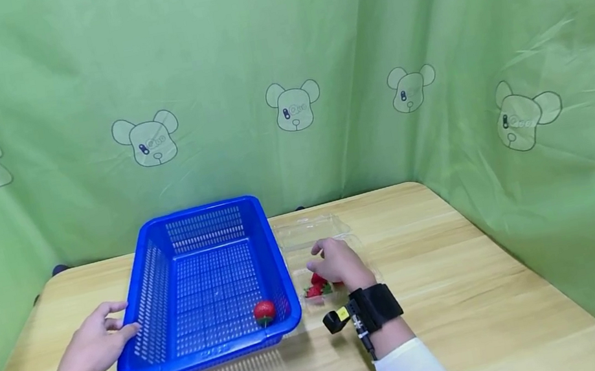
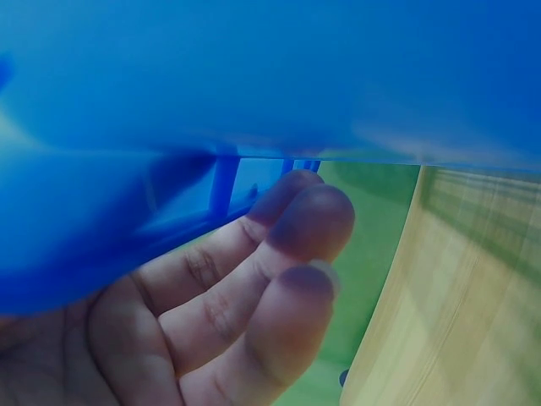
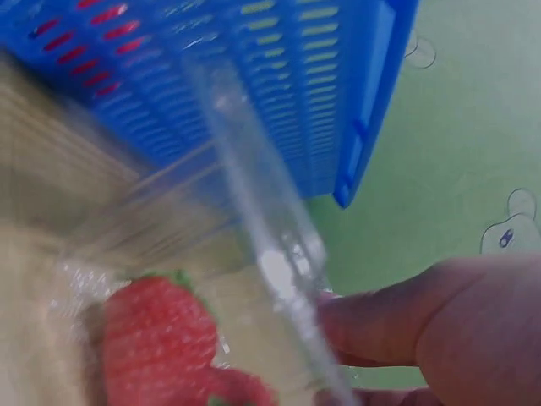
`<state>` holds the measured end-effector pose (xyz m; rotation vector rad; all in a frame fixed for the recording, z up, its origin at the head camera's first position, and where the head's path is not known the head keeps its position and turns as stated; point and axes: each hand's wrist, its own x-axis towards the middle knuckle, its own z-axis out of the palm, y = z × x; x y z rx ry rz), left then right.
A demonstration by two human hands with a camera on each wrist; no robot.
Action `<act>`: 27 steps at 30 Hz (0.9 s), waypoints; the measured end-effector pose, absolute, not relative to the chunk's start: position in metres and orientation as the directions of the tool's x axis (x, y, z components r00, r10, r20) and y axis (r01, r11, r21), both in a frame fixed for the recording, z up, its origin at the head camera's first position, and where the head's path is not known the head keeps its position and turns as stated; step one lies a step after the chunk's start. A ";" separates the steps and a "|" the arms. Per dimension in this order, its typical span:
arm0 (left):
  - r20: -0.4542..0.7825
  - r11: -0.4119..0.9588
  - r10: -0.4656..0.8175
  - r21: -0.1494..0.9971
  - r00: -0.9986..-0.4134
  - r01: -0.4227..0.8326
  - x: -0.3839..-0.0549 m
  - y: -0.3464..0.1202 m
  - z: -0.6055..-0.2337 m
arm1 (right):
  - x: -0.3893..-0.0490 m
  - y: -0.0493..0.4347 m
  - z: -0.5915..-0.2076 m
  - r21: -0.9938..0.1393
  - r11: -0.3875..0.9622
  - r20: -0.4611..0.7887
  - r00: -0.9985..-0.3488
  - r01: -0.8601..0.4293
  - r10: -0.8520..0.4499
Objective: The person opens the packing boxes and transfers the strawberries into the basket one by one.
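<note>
A blue plastic basket (image 1: 281, 267) with slotted walls stands on the table, one red strawberry (image 1: 263, 312) lying in its near right corner. At the basket's left rim, my left hand (image 1: 95, 337) grips the edge, its fingers (image 2: 296, 228) tucked under the rim in the left wrist view. My right hand (image 1: 340, 263) hovers over a clear plastic box (image 1: 297, 254) with bent fingers and no fruit visible between them. Several strawberries (image 3: 156, 338) sit in that box, partly hidden by the hand in the head view. The right thumb (image 3: 372, 326) shows beyond the box's blurred clear edge.
The box's clear lid (image 1: 311, 229) lies folded back toward the far table edge. The wooden table (image 1: 468, 288) extends to the right of the box. Green curtains (image 1: 272, 32) with bear-face prints hang behind and on both sides.
</note>
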<state>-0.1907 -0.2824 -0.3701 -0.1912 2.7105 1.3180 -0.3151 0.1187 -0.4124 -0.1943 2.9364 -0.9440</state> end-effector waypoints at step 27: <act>-0.174 0.601 -0.066 0.779 -0.982 -0.178 -0.193 -0.285 -0.374 | -0.317 0.116 -0.429 -0.423 0.897 -0.017 -0.989 -0.129 -0.150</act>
